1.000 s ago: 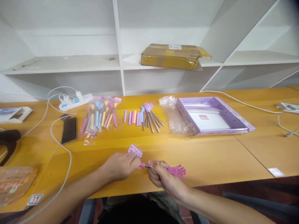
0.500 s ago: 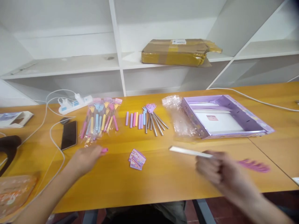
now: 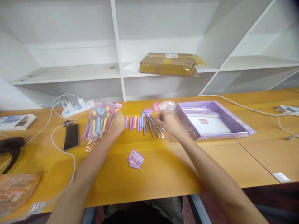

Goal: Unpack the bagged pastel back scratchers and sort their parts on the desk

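My right hand (image 3: 168, 122) is closed round a pink-headed back scratcher (image 3: 155, 106), beside a fanned group of purple-headed back scratchers (image 3: 148, 112) with metal rods. Its own rod end points toward me. At the left end of a row of coloured handle sleeves (image 3: 133, 122), my left hand (image 3: 119, 121) is curled, fingers mostly hidden; what it holds does not show. That hand partly covers several bagged back scratchers (image 3: 99, 121) with yellow, blue and pink handles. Small printed cards (image 3: 135, 158) lie stacked between my forearms.
A purple open box (image 3: 212, 119) stands right of crumpled clear bags (image 3: 168, 106). On the left are a phone (image 3: 71, 137), a white power strip (image 3: 78, 109) and loose cables. A taped carton (image 3: 169, 63) sits on the shelf behind.
My right hand has carried the pink back scratcher left and away from me to the purple-headed group. My left hand, earlier holding a pink sleeve, has moved up and right to the sleeve row.
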Demonstrator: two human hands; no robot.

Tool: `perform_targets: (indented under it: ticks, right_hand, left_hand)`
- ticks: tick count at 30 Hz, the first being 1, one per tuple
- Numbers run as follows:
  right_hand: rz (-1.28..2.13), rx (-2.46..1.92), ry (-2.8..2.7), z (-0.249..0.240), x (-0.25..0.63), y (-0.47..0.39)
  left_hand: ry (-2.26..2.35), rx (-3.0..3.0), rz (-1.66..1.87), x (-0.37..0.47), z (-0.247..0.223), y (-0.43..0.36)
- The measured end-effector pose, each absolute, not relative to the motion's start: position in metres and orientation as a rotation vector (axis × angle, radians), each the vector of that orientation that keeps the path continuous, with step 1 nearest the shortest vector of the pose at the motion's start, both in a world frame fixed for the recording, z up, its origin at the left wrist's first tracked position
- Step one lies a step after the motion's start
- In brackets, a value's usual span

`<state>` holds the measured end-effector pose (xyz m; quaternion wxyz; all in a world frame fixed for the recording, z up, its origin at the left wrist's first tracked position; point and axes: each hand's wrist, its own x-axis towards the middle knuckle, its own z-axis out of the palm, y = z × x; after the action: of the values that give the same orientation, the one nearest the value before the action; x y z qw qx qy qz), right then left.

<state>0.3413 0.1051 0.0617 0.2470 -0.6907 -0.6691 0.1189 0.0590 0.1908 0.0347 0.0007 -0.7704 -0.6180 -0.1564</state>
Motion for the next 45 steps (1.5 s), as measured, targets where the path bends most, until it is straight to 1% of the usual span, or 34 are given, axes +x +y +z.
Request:
perform_targets:
  ticks: [3, 7, 14, 18, 22, 25, 32, 45]
  right_hand:
    - [0.236, -2.009, -1.967, 0.04, 0.31, 0.118]
    - [0.175, -2.022, -2.055, 0.023, 0.295, 0.122]
    - [0.077, -1.996, -2.101, 0.021, 0.297, 0.116]
    - [0.018, -1.907, -2.055, 0.024, 0.304, 0.097]
    - [0.106, -1.795, -2.035, 0.029, 0.316, 0.066]
    - [0.192, -1.736, -2.009, 0.027, 0.322, 0.047]
    - [0.219, -1.588, -1.886, 0.005, 0.327, 0.041]
    - [0.274, -1.477, -1.777, -0.003, 0.34, 0.043]
  left_hand:
    - [-1.921, -2.43, -0.45, 0.067, 0.024, 0.191]
    - [-1.864, -2.522, -0.396, 0.07, 0.016, 0.182]
    - [-1.836, -2.634, -0.435, 0.065, 0.012, 0.171]
    - [-1.825, -2.593, -0.509, 0.047, 0.019, 0.175]
    - [-1.907, -2.398, -0.54, 0.013, 0.035, 0.19]
    - [-2.025, -2.263, -0.45, -0.004, 0.04, 0.204]
    - [-2.136, -2.193, -0.312, 0.004, 0.035, 0.22]
    - [-2.035, -2.294, -0.472, -0.007, 0.037, 0.187]
